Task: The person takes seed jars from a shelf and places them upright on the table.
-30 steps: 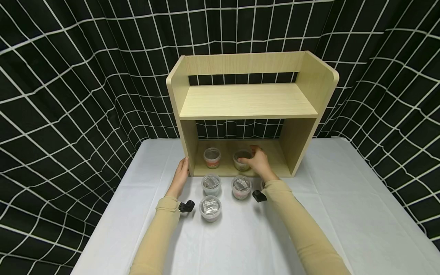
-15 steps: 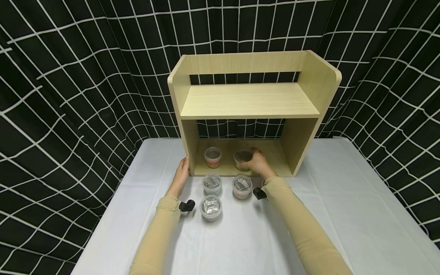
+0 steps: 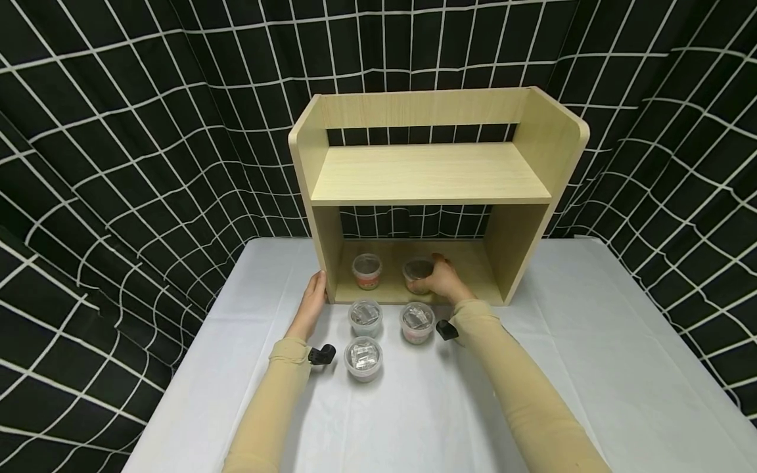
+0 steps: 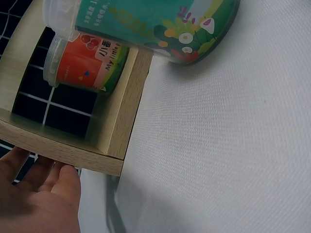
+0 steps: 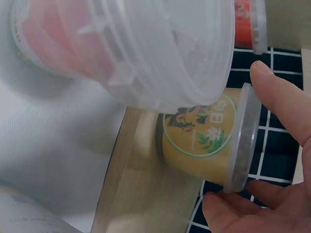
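On the lower board of a light wooden shelf point(image 3: 432, 200), my right hand point(image 3: 445, 281) grips a lidded plastic tub point(image 3: 417, 276) by its sides. In the right wrist view, this tub has a yellow label point(image 5: 199, 136), with the thumb and fingers at opposite sides of its clear lid point(image 5: 243, 141). To its left on the same board stands a red-labelled tub point(image 3: 367, 272). My left hand point(image 3: 312, 303) rests against the outer side of the shelf's left panel. Its fingers point(image 4: 41, 170) pass partly behind the panel edge in the left wrist view.
Three clear-lidded tubs stand on the white tablecloth point(image 3: 414, 420) before the shelf: a left one point(image 3: 365, 318), a right one point(image 3: 417, 322) and a nearer one point(image 3: 363, 359). A black cloth with white grid lines point(image 3: 148, 164) hangs around the table.
My right thumb has moved down from over the tub's lid to its side. The left hand and the other tubs stay put.
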The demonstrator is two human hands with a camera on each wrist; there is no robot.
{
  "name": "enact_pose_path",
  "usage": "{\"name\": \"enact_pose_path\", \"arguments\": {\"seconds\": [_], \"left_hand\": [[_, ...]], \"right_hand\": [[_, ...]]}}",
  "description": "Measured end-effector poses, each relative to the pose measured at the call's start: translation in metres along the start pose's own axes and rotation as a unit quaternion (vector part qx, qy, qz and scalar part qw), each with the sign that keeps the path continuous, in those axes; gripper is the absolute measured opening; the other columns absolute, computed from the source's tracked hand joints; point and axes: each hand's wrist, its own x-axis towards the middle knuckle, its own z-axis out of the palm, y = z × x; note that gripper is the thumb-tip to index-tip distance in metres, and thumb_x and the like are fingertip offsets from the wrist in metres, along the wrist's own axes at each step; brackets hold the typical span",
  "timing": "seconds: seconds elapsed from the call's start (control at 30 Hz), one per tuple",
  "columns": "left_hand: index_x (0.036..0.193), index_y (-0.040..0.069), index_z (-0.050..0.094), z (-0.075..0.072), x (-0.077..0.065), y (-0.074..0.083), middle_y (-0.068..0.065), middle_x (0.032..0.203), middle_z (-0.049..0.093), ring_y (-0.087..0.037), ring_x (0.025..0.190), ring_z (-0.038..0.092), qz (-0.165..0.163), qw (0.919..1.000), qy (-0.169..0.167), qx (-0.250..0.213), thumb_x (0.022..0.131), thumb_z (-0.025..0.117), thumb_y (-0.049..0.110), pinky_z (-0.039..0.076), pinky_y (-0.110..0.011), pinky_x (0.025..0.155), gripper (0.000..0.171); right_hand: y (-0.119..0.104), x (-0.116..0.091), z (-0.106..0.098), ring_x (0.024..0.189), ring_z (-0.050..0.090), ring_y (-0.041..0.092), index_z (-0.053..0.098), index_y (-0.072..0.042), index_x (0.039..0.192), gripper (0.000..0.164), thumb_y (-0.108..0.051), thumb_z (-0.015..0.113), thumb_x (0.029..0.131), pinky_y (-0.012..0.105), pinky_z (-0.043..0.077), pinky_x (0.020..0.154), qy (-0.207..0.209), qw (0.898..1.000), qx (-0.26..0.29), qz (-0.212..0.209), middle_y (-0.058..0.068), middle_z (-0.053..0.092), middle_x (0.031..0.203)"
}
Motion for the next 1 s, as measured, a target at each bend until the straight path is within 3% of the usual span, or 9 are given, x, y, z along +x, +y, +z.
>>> {"name": "enact_pose_path", "arguments": {"seconds": [0.33, 1.0], "left_hand": [[0.144, 0.002, 0.023, -0.001, 0.002, -0.003, -0.020, 0.145, 0.025, -0.032, 0.132, 0.026, -0.003, 1.0000, -0.004, 0.000, 0.099, 0.028, 0.048, 0.024, -0.041, 0.108, 0.065], [0.143, 0.000, 0.022, -0.002, -0.001, -0.001, -0.021, 0.145, 0.026, -0.031, 0.132, 0.026, 0.004, 0.9999, -0.010, -0.006, 0.100, 0.028, 0.045, 0.024, -0.040, 0.108, 0.063]], "right_hand": [[0.007, 0.004, 0.002, 0.120, 0.036, 0.042, 0.020, 0.007, 0.141, 0.097, -0.022, 0.081, 0.071, 0.049, 0.030, 0.103, -0.007, 1.000, 0.008, 0.005, 0.031, 0.032, 0.132], [0.020, 0.006, 0.006, 0.111, 0.046, 0.040, 0.036, 0.012, 0.126, 0.076, -0.006, 0.081, 0.068, 0.047, 0.034, 0.100, 0.003, 0.993, 0.099, -0.059, 0.028, 0.048, 0.119]]}}
